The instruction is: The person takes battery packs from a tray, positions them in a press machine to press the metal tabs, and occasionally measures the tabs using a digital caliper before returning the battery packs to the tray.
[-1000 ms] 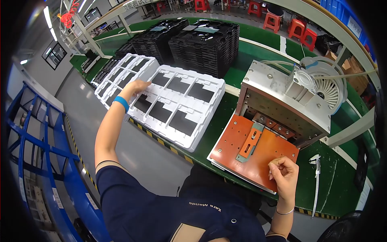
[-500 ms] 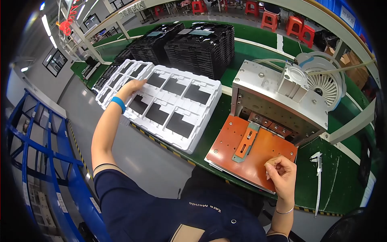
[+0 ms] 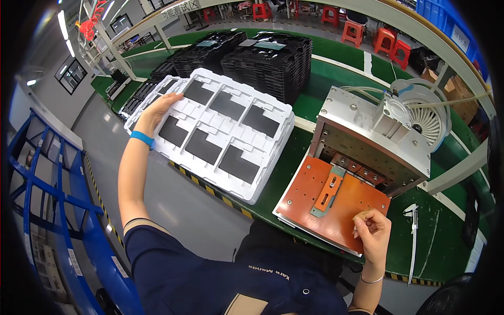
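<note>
My left hand (image 3: 156, 111) grips the left end of a white plastic tray (image 3: 214, 125), fingers over its rim. Dark L-shaped sheets (image 3: 229, 106) lie in the tray's pockets, in two rows. That end looks raised over another white tray (image 3: 143, 106) on the left, which it partly covers. Curled with fingertips pressed together, my right hand (image 3: 375, 233) is over the right front part of an orange plate (image 3: 362, 207); anything inside the fingers is hidden. A slotted orange bar (image 3: 329, 191) on a greenish strip is fixed across the plate.
Behind the plate stands a metal press (image 3: 367, 118), with a white fan (image 3: 422, 118) beyond it. Stacks of black trays (image 3: 268, 65) are at the back. Calipers (image 3: 413, 236) lie at the right on the green bench (image 3: 438, 231). A blue rack (image 3: 52, 194) stands at the left.
The tray's left end has risen and shifted left over the other tray, with my left hand on it. My right hand remains curled over the plate. The view has shifted slightly.
</note>
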